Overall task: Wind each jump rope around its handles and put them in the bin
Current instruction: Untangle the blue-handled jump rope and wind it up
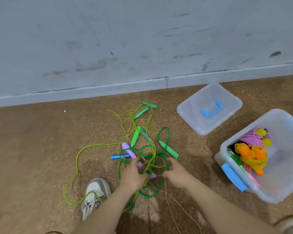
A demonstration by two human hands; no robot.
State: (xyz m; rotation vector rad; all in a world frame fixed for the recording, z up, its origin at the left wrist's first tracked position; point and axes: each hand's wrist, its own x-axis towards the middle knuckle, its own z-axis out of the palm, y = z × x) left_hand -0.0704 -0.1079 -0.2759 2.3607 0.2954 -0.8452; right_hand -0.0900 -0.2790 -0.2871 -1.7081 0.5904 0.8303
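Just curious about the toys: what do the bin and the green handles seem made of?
The bin: likely translucent plastic, frosted; the wound ropes show through its wall. The green handles: probably moulded plastic, matt and evenly coloured; blur hides detail.

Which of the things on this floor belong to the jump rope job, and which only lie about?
For the job: tangled green jump ropes with green, purple and blue handles; clear plastic bin with wound orange rope and pink rope inside; left hand and right hand in the tangle.
Lying about: clear plastic lid with blue handle; white shoe; grey wall.
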